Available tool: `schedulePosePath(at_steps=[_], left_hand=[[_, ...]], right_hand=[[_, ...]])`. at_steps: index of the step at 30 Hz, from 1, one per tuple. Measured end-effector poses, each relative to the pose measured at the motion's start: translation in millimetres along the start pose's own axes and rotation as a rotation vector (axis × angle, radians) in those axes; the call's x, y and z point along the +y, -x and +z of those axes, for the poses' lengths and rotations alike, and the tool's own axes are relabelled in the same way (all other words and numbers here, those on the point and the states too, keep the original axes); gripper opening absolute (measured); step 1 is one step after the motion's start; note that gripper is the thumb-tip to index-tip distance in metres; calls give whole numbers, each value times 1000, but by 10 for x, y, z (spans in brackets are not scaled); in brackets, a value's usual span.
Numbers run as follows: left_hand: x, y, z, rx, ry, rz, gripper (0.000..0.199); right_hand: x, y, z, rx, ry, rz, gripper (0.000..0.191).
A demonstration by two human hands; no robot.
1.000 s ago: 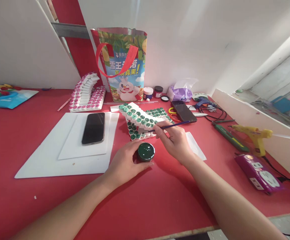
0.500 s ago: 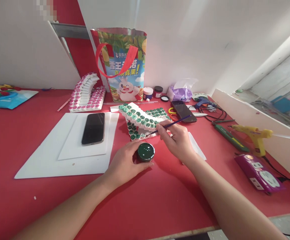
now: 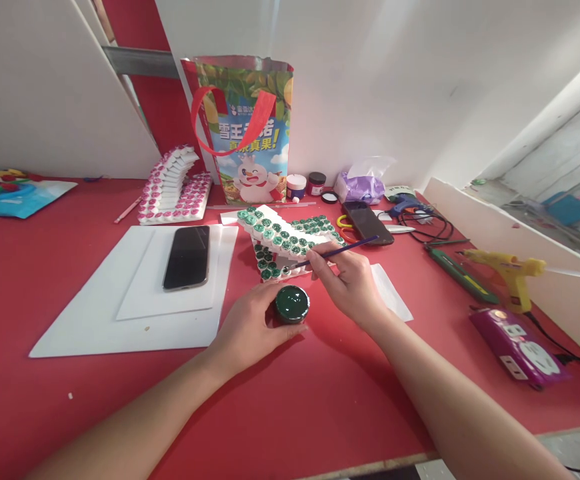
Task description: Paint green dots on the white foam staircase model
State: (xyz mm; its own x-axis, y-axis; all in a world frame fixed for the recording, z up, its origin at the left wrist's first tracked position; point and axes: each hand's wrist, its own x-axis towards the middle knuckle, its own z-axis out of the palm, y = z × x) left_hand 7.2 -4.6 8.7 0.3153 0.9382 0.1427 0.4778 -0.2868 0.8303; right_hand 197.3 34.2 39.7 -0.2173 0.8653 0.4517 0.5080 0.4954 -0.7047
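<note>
A small open jar of dark green paint (image 3: 293,304) is gripped by my left hand (image 3: 253,327), its fingers and thumb curved round the side. My right hand (image 3: 347,280) pinches a thin paintbrush (image 3: 353,246) with a dark blue handle. The brush tip is at the front row of a white structure studded with green-painted rosettes (image 3: 275,230), just behind the jar. Some rosettes at that front edge look white. Whether the bristles touch one I cannot tell. Under my right wrist lies a white paper (image 3: 391,291).
White sheets (image 3: 90,313) carry a black phone (image 3: 187,257) on the left. Behind stand a similar pink-rosette structure (image 3: 175,193) and a printed bag (image 3: 250,133). To the right lie another phone (image 3: 369,223), a yellow glue gun (image 3: 513,273) and a purple power strip (image 3: 517,350).
My right hand and the paintbrush have shifted slightly left, and the brush lies a little flatter. My left hand and the paint jar have stayed in place.
</note>
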Motion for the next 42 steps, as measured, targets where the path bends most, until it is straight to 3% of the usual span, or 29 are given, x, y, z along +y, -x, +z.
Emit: schedulePosePath(at_steps=[5, 42], left_hand=[[-6, -1, 5, 11, -5, -4, 53], [-33, -7, 12, -2, -6, -22, 54]], right_hand=[[14, 1, 19, -3, 7, -7, 18], [-3, -1, 21, 0, 54, -64, 20]])
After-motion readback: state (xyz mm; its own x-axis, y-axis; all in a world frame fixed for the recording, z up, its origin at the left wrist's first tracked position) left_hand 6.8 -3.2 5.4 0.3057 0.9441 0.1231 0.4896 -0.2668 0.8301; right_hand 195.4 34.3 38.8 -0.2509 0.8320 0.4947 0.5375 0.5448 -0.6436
